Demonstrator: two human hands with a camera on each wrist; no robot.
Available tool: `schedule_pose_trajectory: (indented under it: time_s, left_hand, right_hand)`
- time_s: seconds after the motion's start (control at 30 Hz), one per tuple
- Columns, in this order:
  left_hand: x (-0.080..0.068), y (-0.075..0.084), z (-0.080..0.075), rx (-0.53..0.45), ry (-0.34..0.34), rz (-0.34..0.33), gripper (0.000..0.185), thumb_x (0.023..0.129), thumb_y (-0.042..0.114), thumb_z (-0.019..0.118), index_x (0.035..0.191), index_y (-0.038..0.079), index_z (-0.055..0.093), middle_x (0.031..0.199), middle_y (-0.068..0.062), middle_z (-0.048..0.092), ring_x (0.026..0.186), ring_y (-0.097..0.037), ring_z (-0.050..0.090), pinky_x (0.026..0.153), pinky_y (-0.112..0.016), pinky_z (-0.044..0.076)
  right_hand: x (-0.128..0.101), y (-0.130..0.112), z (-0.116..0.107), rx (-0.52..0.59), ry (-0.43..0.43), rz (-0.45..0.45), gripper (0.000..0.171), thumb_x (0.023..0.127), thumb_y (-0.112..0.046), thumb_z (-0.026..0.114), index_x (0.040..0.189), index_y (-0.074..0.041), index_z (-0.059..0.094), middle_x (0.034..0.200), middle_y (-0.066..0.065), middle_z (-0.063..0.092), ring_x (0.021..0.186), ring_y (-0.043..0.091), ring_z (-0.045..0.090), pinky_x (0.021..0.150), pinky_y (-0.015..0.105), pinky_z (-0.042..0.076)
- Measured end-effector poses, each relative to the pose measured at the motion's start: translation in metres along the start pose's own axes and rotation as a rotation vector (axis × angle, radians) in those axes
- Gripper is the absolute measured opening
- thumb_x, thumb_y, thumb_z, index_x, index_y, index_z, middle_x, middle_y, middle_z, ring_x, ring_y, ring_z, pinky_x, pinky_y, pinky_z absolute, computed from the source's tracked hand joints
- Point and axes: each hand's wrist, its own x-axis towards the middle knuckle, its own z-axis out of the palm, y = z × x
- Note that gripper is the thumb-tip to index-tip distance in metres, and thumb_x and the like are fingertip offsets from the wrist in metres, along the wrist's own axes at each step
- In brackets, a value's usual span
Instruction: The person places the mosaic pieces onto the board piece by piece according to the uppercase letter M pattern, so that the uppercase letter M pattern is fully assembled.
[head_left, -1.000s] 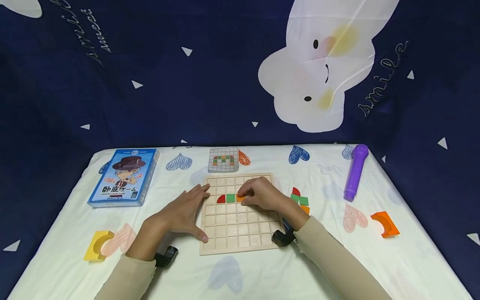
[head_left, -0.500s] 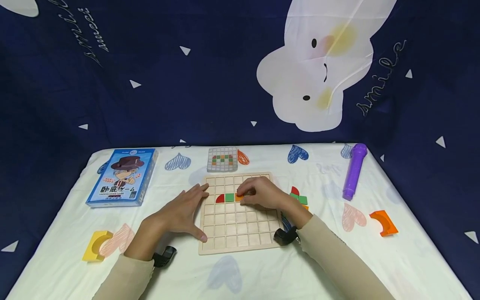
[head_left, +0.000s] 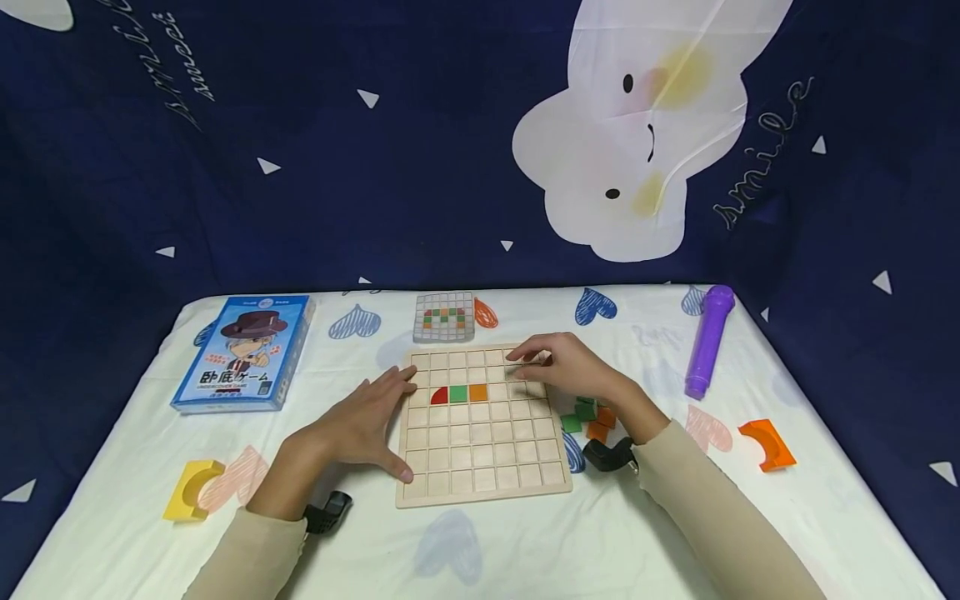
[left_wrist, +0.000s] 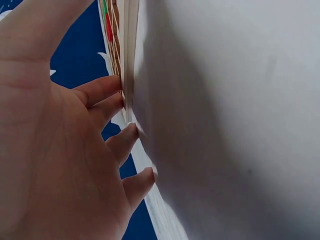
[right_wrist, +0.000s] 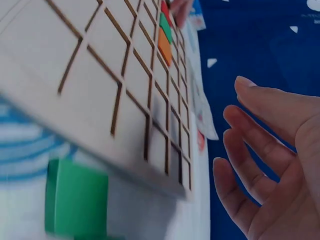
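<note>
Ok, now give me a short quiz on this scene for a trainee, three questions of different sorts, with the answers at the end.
1. In the head view, three tiles sit in a row on the wooden board. Name their colours from left to right.
2. True or false: the right hand holds nothing.
3. In the head view, where does the blue box lie?
A. To the right of the wooden board
B. To the left of the wooden board
C. On top of the wooden board

Key:
1. Red, green, orange.
2. True.
3. B.
</note>
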Motion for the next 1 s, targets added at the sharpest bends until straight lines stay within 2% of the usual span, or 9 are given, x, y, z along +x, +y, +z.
schedule_pose_trajectory:
  time_s: [0.17, 0.3, 0.6, 0.83, 1.0]
  left_hand:
    - [0.001, -0.002, 0.001, -0.003, 0.002, 0.002, 0.133, 0.048, 0.07, 0.092, 0.152, 0.004, 0.041, 0.171, -0.012, 0.023, 0.16, -0.041, 0.017, 0.127, -0.066, 0.02]
    - [0.001, -0.002, 0.0, -0.007, 0.001, 0.006, 0.133, 0.049, 0.07, 0.092, 0.153, 0.004, 0.041, 0.172, -0.012, 0.023, 0.16, -0.041, 0.017, 0.127, -0.068, 0.02]
    - [0.0, -0.001, 0.0, -0.003, -0.001, 0.011, 0.134, 0.049, 0.07, 0.092, 0.153, 0.003, 0.04, 0.171, -0.013, 0.023, 0.159, -0.042, 0.017, 0.127, -0.068, 0.02]
    - [0.0, -0.003, 0.0, -0.004, -0.006, 0.007, 0.133, 0.05, 0.07, 0.091, 0.153, 0.004, 0.04, 0.171, -0.013, 0.024, 0.159, -0.042, 0.018, 0.126, -0.068, 0.021]
    - [0.0, -0.002, 0.0, -0.006, 0.001, 0.013, 0.133, 0.05, 0.07, 0.091, 0.152, 0.003, 0.041, 0.171, -0.013, 0.024, 0.159, -0.042, 0.018, 0.126, -0.069, 0.021]
  right_hand:
    - [-0.017, 0.007, -0.012, 0.007, 0.01, 0.036, 0.03, 0.094, -0.018, 0.073, 0.123, -0.011, 0.074, 0.12, 0.008, 0.075, 0.103, 0.02, 0.067, 0.078, 0.024, 0.06]
    - [-0.036, 0.018, -0.021, 0.0, 0.018, 0.072, 0.032, 0.093, -0.021, 0.075, 0.123, -0.013, 0.073, 0.119, 0.01, 0.074, 0.095, 0.019, 0.068, 0.076, 0.024, 0.059]
    - [-0.07, 0.048, -0.024, -0.013, 0.052, 0.129, 0.029, 0.09, -0.019, 0.078, 0.119, -0.012, 0.075, 0.103, 0.006, 0.074, 0.084, 0.014, 0.062, 0.068, 0.02, 0.054]
    - [-0.081, 0.062, -0.021, -0.038, 0.069, 0.137, 0.031, 0.091, -0.018, 0.077, 0.121, -0.015, 0.074, 0.119, 0.006, 0.076, 0.088, 0.009, 0.064, 0.077, 0.019, 0.053]
    - [-0.082, 0.064, -0.02, -0.051, 0.078, 0.132, 0.031, 0.09, -0.014, 0.077, 0.121, -0.016, 0.074, 0.119, 0.006, 0.075, 0.089, 0.01, 0.063, 0.078, 0.019, 0.053]
